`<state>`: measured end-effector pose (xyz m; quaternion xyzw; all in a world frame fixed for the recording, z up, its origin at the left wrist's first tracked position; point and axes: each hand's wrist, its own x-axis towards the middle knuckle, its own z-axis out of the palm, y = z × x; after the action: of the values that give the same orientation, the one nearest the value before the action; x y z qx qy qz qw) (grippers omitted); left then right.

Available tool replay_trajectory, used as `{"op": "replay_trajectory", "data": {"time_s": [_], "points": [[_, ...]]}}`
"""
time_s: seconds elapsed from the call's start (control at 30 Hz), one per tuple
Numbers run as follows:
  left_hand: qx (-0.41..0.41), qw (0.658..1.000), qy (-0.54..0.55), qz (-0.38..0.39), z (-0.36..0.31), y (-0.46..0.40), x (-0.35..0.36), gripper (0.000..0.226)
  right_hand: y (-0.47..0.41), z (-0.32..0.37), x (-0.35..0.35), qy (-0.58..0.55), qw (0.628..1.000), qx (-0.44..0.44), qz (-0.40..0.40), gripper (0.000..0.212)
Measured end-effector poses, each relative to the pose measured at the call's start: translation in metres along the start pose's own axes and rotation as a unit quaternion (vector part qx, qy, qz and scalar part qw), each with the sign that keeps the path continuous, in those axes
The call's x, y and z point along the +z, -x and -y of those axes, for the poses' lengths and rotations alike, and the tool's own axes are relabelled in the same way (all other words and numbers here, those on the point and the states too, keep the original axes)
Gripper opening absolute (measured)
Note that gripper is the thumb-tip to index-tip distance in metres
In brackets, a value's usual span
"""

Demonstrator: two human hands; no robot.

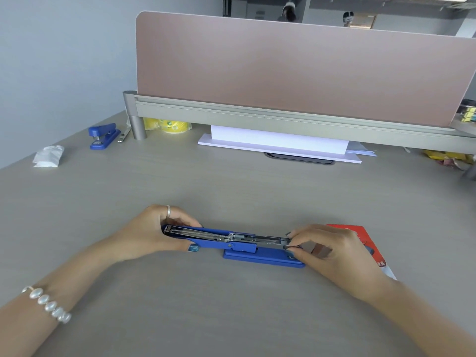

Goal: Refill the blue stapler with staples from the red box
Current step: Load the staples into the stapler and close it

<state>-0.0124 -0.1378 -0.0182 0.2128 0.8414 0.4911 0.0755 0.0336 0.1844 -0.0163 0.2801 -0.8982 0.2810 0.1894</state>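
On the desk (231,318) before you the stapler (239,244) lies open. Your left hand (152,235) clamps its lid; right fingertips (292,249) pinch the magazine's front. Seat staples flat; box (371,243) behind.

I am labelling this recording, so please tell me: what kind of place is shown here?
Most likely an office workstation. A pink partition screen stands along the back of the grey desk, a stack of white paper lies under it, and a second blue stapler sits at the far left.
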Motion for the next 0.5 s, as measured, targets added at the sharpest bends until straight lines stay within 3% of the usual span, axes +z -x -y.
{"op": "replay_trajectory", "data": {"time_s": [0.13, 0.23, 0.33, 0.5], "points": [[0.008, 0.999, 0.012, -0.031, -0.003, 0.002, -0.001, 0.054, -0.002, 0.003, -0.002, 0.025, 1.000, 0.012, -0.004, 0.008], [0.027, 0.995, 0.041, -0.083, -0.014, 0.002, 0.000, 0.056, -0.001, 0.005, -0.003, -0.013, 0.998, 0.052, -0.013, 0.014], [0.061, 0.986, 0.104, -0.120, -0.031, -0.005, 0.006, 0.057, -0.005, 0.002, -0.006, -0.149, 0.978, 0.147, -0.003, 0.042], [0.111, 0.977, 0.132, -0.127, -0.058, -0.023, 0.032, 0.051, -0.010, -0.004, -0.013, -0.234, 0.953, 0.183, 0.061, 0.074]]}}
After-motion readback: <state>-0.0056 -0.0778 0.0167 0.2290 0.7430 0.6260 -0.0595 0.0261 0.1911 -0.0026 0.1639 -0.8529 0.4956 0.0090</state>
